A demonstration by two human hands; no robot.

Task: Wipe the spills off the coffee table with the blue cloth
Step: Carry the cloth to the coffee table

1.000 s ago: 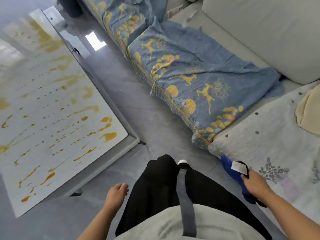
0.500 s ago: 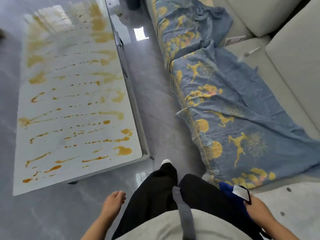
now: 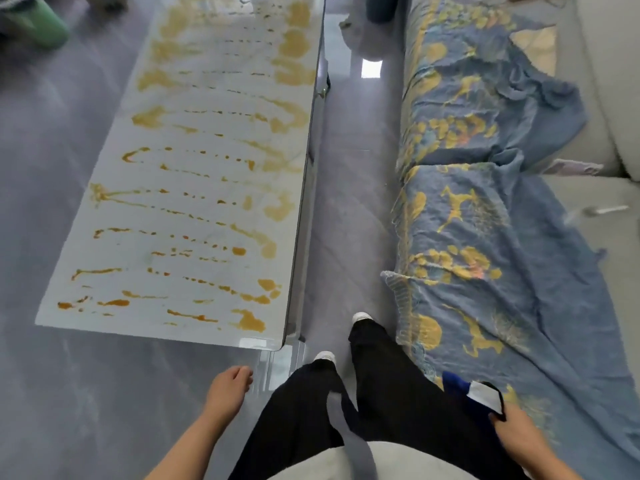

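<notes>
While our right hand (image 3: 517, 433) grips the cloth (image 3: 462, 393) beside our hip, our left hand (image 3: 227, 389) hangs loose, holding nothing. The table (image 3: 114, 320), streaked with spills (image 3: 249, 320), lies ahead, well apart from the cloth.

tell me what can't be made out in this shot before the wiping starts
Head view only:
- blue cloth: mostly hidden behind the right hand and the leg; its full size is unclear.
- coffee table: far end cut off by the top edge.
- green object: blurred, cropped at the corner.
- left hand: motion-blurred, fingers loosely curled.

Bright daylight, floor (image 3: 371, 69) glare, perhaps slight blur
</notes>
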